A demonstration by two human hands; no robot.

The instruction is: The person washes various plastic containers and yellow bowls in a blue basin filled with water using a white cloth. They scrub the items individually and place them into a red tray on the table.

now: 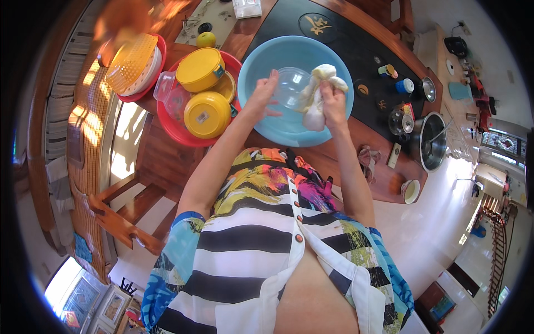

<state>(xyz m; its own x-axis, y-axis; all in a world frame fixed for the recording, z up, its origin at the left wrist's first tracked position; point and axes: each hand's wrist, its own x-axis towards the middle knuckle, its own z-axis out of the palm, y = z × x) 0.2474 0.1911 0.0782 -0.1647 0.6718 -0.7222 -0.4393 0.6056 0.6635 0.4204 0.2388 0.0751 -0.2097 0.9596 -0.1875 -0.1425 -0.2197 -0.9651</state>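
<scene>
A large light-blue plastic basin [292, 140] sits on the table before me. Over it, my left hand [267, 94] is at the left side of a clear round bowl or lid [292, 87], thumb up and fingers spread; whether it touches the rim, I cannot tell. My right hand [333, 104] grips a bunched white and yellowish cloth [315, 110], which lies against the clear piece's right side. Left of the blue basin, a red basin [167, 125] holds yellow round containers [207, 115] and clear plastic pieces [171, 94].
Farther left, a yellow colander [131, 62] rests in a white one inside another red basin. A green-yellow fruit [206, 39] lies beyond. At right stand a glass teapot [400, 122], a steel bowl [431, 142] with a utensil, and a small cup [411, 191]. A wooden chair [125, 221] is lower left.
</scene>
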